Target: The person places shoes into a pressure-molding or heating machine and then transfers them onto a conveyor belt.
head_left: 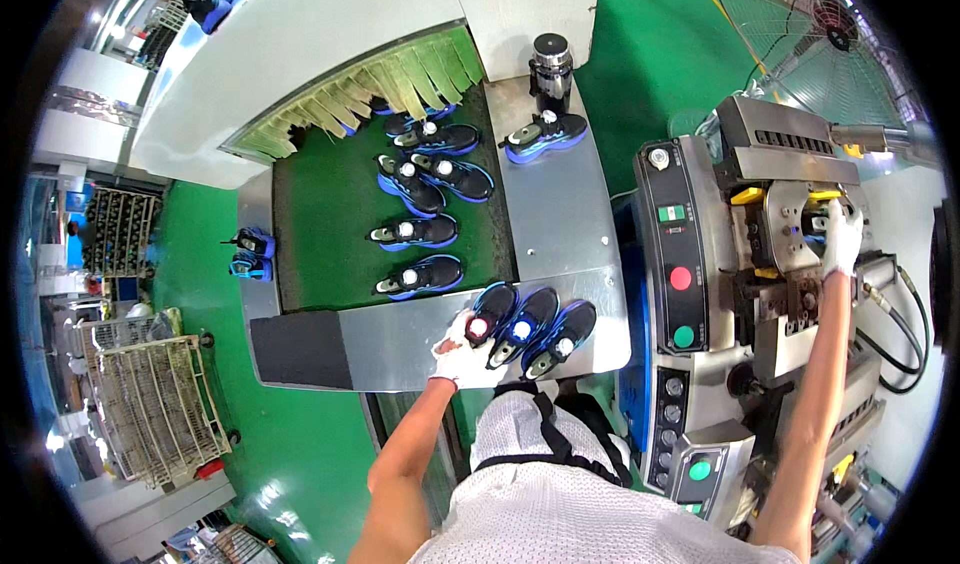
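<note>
My left hand [463, 360], in a white glove, grips the heel end of a black-and-blue running shoe [492, 310] on the metal ledge. This shoe has a reddish disc in its opening. Beside it lie a shoe with a blue-white disc [533, 316] and another with a white disc [570, 336]. Far to the right, my gloved right hand [844, 242] reaches into a metal press machine [785, 214]. Its fingers close around a dark shoe [815, 226], mostly hidden between the machine's clamps and the glove.
Several similar shoes lie on a green conveyor belt [330, 224] below a fringed curtain [370, 79]. One shoe [545, 138] and a dark flask [551, 74] stand on the right ledge. A control panel [675, 249], a fan [835, 34] and black hoses [905, 364] are at right; a wire cart [155, 404] is left.
</note>
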Action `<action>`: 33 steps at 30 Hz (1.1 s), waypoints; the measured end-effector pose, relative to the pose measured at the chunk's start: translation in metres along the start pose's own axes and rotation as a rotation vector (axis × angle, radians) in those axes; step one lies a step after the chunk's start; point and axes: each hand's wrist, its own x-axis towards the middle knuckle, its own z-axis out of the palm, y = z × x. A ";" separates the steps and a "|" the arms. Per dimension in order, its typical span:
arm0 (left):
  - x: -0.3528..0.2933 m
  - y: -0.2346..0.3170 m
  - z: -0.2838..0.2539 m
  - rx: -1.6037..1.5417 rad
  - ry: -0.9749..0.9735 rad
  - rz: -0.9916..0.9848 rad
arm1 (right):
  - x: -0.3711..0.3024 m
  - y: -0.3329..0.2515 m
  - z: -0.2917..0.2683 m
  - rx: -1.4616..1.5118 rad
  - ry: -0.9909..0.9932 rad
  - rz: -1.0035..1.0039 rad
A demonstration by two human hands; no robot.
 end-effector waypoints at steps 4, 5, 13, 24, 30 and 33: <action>0.013 0.000 0.021 0.024 0.130 0.259 | -0.231 -0.112 0.015 -0.013 0.025 -0.365; 0.020 0.022 0.010 -0.060 -0.020 0.226 | -0.273 -0.073 0.033 -0.036 -0.031 -0.394; 0.023 -0.023 0.001 -0.055 -0.204 0.390 | -0.395 -0.072 0.100 -0.512 -0.235 -0.559; 0.108 -0.021 -0.098 -0.264 -0.493 0.097 | -0.564 -0.179 0.276 -0.035 -0.262 0.572; 0.090 0.065 -0.105 -0.191 -0.475 0.508 | -0.554 -0.194 0.129 0.615 -0.075 0.710; 0.013 0.103 -0.080 0.075 -0.712 0.578 | -0.610 -0.183 0.074 0.626 0.214 0.704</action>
